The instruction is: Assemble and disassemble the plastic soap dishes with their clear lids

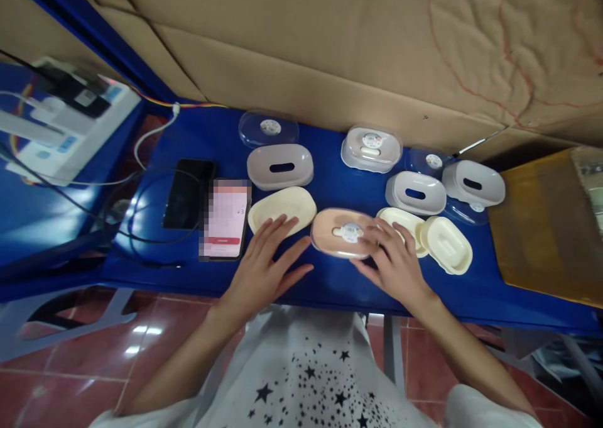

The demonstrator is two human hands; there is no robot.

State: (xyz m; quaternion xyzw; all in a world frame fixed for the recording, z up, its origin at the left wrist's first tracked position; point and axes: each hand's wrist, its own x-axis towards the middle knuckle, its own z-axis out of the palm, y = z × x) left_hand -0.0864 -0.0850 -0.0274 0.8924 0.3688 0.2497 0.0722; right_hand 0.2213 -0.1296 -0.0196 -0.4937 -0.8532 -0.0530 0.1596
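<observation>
My left hand (pixel 272 255) has its fingers spread, the tips over the near edge of a cream oval tray (pixel 285 207). My right hand (pixel 391 258) rests its fingers on the right end of a peach oval box (pixel 330 233) with a clear lid and a round label; its fingers are apart. Right of that hand are a cream dish (pixel 402 217) and another cream dish (pixel 450 247), overlapping. Behind the left hand sits a pale grey slotted cover (pixel 280 164). Whether either hand presses on what it touches, I cannot tell.
Farther back lie a clear lid (pixel 266 126), a lidded white box (pixel 371 146) and two grey slotted covers (pixel 414 192). Two phones (pixel 228 217) lie at left among cables, near a power strip (pixel 75 132). A taped carton (pixel 546 227) borders the right.
</observation>
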